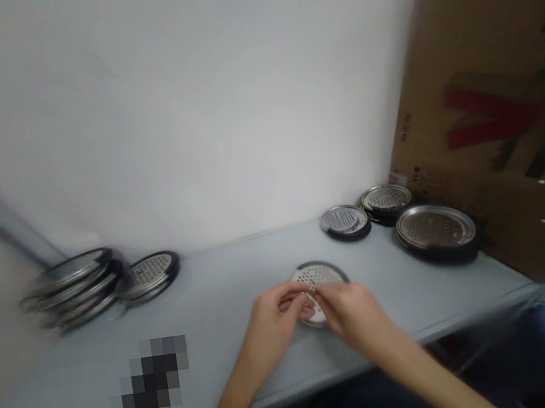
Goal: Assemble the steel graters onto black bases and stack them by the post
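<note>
A round perforated metal disc (320, 272) with a dark rim, which looks like a flat grater, lies on the grey table near its front edge. Over it, my left hand (282, 308) and my right hand (350, 302) meet fingertip to fingertip. Thumb and fingers are pinched together on both sides. Whatever lies between them is too small and blurred to make out. My hands cover the lower middle of the disc, so I cannot tell whether they touch it.
Similar discs are stacked at the left (75, 283), with a shorter pile (149, 277) beside them. At the right are a small disc pile (345, 221), another pile (386, 201) and a larger pile (437, 230). A cardboard box (488, 129) stands behind these, against a white wall (219, 104).
</note>
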A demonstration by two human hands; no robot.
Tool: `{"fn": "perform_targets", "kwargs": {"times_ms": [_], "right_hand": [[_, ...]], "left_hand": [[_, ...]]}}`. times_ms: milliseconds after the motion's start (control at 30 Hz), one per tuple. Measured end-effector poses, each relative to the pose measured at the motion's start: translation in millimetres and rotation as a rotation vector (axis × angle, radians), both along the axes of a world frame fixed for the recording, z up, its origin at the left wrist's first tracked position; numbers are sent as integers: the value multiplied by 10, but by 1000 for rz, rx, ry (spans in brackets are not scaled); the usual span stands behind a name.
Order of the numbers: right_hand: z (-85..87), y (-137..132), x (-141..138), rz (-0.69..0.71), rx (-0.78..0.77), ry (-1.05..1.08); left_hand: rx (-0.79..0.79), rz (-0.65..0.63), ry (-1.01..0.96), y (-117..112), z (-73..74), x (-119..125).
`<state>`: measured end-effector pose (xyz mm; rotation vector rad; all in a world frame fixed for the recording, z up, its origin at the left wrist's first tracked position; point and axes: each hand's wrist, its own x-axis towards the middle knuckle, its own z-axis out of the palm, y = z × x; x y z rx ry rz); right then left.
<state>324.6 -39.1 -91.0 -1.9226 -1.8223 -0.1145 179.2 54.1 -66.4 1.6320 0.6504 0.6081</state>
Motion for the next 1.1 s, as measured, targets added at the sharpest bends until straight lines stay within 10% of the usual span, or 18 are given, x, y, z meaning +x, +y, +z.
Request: {"fn": "perform_targets", "kwargs": {"times_ms": [733,1100], "right_hand": [[41,-4,-55,54,181,325],[73,20,-84,30,66,551]], "left_hand": [[-323,125,-341,-156,71,78],[385,123,-8,-85,56,62]]}}
